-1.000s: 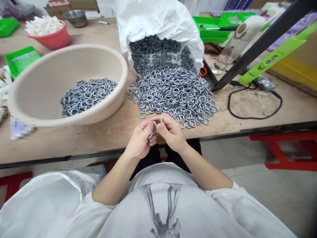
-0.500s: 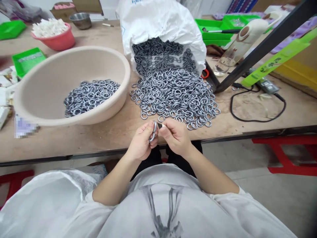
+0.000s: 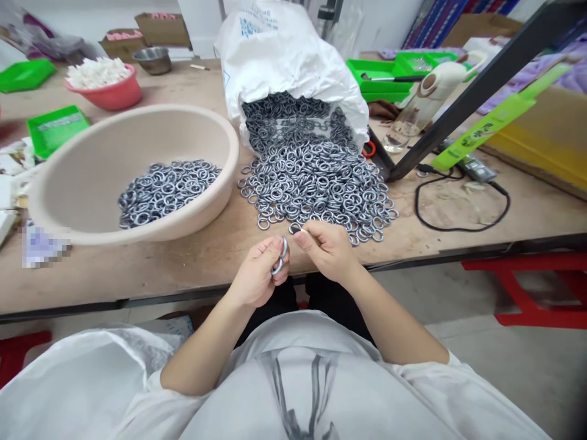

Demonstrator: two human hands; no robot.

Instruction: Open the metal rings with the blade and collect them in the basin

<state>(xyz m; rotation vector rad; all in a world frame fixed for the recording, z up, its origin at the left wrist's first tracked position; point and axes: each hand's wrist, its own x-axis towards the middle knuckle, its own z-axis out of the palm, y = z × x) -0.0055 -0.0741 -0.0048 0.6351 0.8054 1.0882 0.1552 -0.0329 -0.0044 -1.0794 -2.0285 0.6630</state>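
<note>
Grey rings point(image 3: 169, 192) lie heaped in the beige basin point(image 3: 82, 183) at the left of the worktop point(image 3: 183, 269). To its right, the left hand point(image 3: 257, 274) has its fingers clamped on two held rings point(image 3: 285, 247) near the worktop's front edge. Beyond, loose rings point(image 3: 316, 183) spill from the white bag point(image 3: 293, 61). The right hand point(image 3: 332, 252), apart from the left, pinches a small dark-tipped piece point(image 3: 297, 230) between its fingers.

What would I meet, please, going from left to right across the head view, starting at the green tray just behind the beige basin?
Green tray, gray rings inside the beige basin, left hand, right hand, black cable.
</note>
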